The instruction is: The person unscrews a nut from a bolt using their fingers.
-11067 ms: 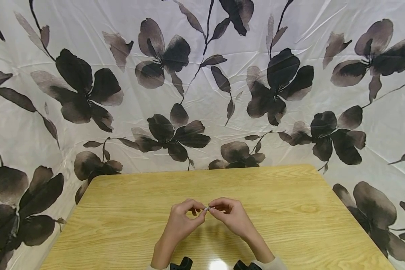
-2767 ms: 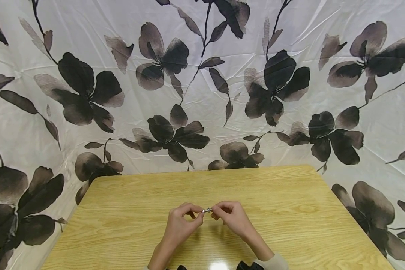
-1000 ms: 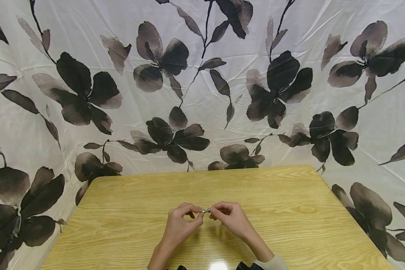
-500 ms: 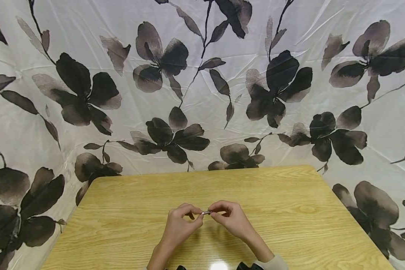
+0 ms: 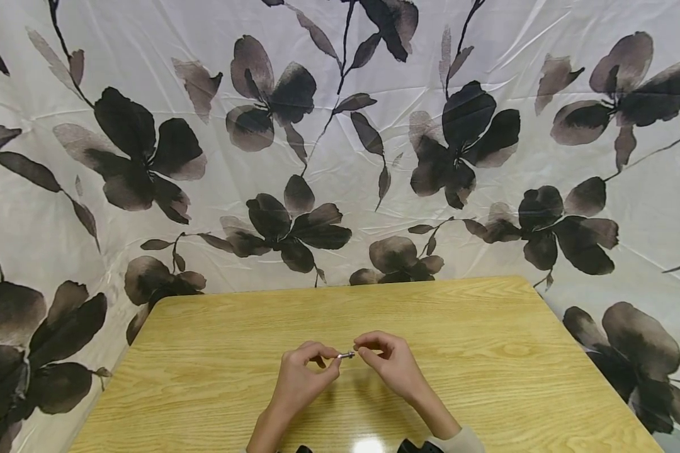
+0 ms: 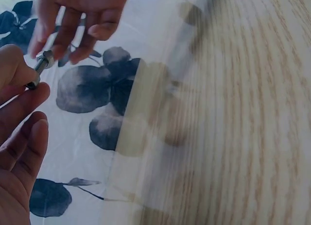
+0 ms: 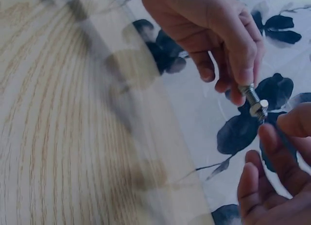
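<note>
A small metal bolt [image 7: 251, 95] is pinched at its head end between the thumb and forefinger of my left hand [image 5: 306, 371]. Its threaded end points toward my right hand [image 5: 393, 368]. On the thread sits a hex nut [image 7: 259, 108], with a short length of bolt tip showing beyond it. In the right wrist view, my right thumb and forefinger are parted just beside that tip, holding nothing; the other fingers are loosely bent. The left wrist view shows the nut [image 6: 47, 59] too, past the left fingertips. Both hands are above the table.
A wood-grain table [image 5: 232, 327] lies beneath the hands. White cloth with dark flowers [image 5: 374, 157] hangs behind it and along both sides. Light sleeves and black wrist devices [image 5: 410, 445] show at the bottom edge.
My right thumb and fingers, at the nut half a second ago, have parted and drawn slightly right, leaving the nut in view. My left hand keeps its pinch on the bolt, nearly still.
</note>
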Available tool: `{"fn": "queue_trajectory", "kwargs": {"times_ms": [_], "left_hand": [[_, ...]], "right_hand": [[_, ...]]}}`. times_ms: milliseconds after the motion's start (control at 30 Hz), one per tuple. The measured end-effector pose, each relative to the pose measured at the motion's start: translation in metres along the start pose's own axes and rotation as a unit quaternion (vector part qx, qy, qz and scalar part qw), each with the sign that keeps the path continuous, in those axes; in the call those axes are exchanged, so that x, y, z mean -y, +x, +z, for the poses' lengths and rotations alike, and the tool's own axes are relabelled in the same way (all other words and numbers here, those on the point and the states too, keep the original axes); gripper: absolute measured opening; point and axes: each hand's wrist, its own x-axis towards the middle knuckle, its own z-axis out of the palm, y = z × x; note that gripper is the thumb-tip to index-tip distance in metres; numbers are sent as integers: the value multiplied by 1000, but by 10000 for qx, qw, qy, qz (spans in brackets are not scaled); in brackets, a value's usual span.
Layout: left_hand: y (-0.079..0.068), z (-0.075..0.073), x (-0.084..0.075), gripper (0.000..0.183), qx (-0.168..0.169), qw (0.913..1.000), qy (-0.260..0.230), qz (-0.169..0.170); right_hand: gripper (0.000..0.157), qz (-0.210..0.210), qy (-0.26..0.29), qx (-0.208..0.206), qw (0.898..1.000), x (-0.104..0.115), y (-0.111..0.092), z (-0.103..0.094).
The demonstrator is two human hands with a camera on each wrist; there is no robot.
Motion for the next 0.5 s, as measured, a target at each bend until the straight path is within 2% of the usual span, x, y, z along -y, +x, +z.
{"fn": "queue_trajectory", "kwargs": {"times_ms": [67,200,500], "left_hand": [[1,1,-1,24,-44,10000,29,21],[2,3,-3,24,-99,9999,43,85],[2,10,-7,25,-111,9998,12,177]], "right_hand": [[20,190,-87,7,9998,-1,0,-3],[26,430,-187,310,9984,-4,1,-7],[31,401,-190,636,9970,-8,1,-16]]}}
